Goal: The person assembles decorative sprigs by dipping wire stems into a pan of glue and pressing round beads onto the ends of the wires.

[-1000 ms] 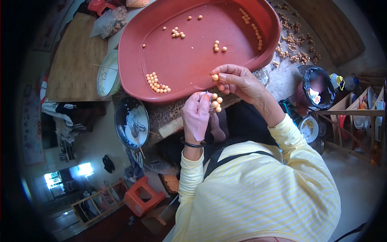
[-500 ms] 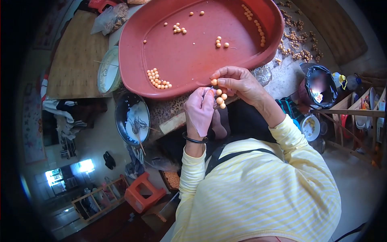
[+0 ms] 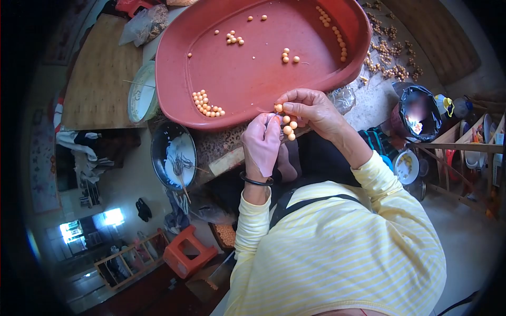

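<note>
Both hands meet just below the near rim of a large red tub (image 3: 174, 79). My right hand (image 3: 311, 110) pinches a single orange bead (image 3: 278, 107) between thumb and forefinger. Close beside it, my left hand (image 3: 262, 139) is closed at the fingertips on the dark end of a thin stem. Several orange beads (image 3: 288, 129) hang in a small cluster between the hands. Inside the tub, loose beads (image 3: 205, 104) lie at the near left, with more along the right wall and scattered on the floor of the tub.
Left of the tub are a pale bowl (image 3: 141, 95) and a dark basin (image 3: 171, 158) with white contents and thin sticks. Bead clusters on stems (image 3: 390, 55) lie at the upper right. A black-lined bin (image 3: 419, 113) stands right; a red stool (image 3: 188, 252) stands lower left.
The bead in my right hand has shifted very slightly left, closer to my left fingertips. The rest looks the same.
</note>
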Motion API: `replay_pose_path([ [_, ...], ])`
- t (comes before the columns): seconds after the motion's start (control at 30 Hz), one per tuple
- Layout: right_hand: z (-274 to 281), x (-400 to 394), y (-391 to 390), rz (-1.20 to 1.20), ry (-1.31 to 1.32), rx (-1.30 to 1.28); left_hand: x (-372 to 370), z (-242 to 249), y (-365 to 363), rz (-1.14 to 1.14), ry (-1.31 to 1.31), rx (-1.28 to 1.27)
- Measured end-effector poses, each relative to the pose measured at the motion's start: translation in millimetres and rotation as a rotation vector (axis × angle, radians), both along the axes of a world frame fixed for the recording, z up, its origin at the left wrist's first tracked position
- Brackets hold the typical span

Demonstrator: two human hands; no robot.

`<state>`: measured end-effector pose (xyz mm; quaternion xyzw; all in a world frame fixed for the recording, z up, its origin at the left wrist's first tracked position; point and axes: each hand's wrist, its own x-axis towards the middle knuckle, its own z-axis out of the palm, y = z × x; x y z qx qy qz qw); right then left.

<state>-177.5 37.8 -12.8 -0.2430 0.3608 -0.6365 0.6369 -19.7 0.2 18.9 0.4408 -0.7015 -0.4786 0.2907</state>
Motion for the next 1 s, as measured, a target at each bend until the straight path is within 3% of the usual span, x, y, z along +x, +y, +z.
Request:
replay_pose_path([
  [0.5,1.5,9.5,1.2,-0.140,0.123,-0.024,1.6,-6.1,-2.0,0.016,-0.015,-0.006],
  [1.0,5.2,10.2,2.5,-0.113,0.177,-0.027,-1.3,-11.1,-1.5,0.073,0.047,-0.067],
])
